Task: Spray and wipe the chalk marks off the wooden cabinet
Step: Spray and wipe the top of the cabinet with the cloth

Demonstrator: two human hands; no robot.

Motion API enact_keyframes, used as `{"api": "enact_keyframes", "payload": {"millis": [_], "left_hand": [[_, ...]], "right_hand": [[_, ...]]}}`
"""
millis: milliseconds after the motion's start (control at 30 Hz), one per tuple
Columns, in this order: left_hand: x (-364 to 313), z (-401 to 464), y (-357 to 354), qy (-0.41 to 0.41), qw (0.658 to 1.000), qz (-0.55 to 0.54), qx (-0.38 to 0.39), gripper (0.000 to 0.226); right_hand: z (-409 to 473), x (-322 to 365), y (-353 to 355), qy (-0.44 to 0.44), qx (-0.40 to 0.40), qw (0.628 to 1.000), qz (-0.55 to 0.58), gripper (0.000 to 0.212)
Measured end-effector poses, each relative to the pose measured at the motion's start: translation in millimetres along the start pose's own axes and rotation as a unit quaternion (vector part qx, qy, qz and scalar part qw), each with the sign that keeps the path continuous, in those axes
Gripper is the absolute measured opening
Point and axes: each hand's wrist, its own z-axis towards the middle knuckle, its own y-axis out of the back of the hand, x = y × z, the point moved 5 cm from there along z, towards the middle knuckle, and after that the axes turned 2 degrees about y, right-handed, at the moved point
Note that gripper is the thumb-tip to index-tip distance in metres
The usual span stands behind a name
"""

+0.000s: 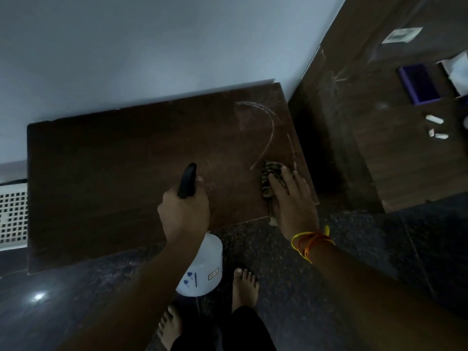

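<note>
Spray bottle in one hand, rag in the other, chalk partly on the cabinet top.

Nearest the camera are two bare feet [244, 287] on the dark speckled floor [354, 262]. Just above them the left hand [184, 211] is wrapped tight around the black trigger head of a white spray bottle [202, 269], which hangs at the cabinet's front edge. The right hand [293, 201], orange threads on the wrist, lies flat with fingers spread, pressing a patterned cloth [269, 173] onto the wooden cabinet [114, 173] near its front right corner. Curved chalk marks [268, 130] arc away from the cloth toward the back right. Further right, chalk sticks [434, 119] sit on another wooden surface.
</note>
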Motion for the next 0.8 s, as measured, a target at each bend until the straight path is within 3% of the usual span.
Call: {"api": "enact_keyframes", "payload": {"millis": [533, 800], "left_hand": [[-17.9, -14.1, -23.9, -0.012, 1.0, 0.011, 0.018, 0.029], [-25.0, -15.6, -32.0, -0.005, 0.999, 0.01, 0.031, 0.032]], "right_hand": [[12.0, -31.7, 5.0, -0.084, -0.017, 0.996, 0.001, 0.055], [-2.0, -36.5, 4.7, -0.07, -0.021, 0.997, -0.007, 0.058]]}}
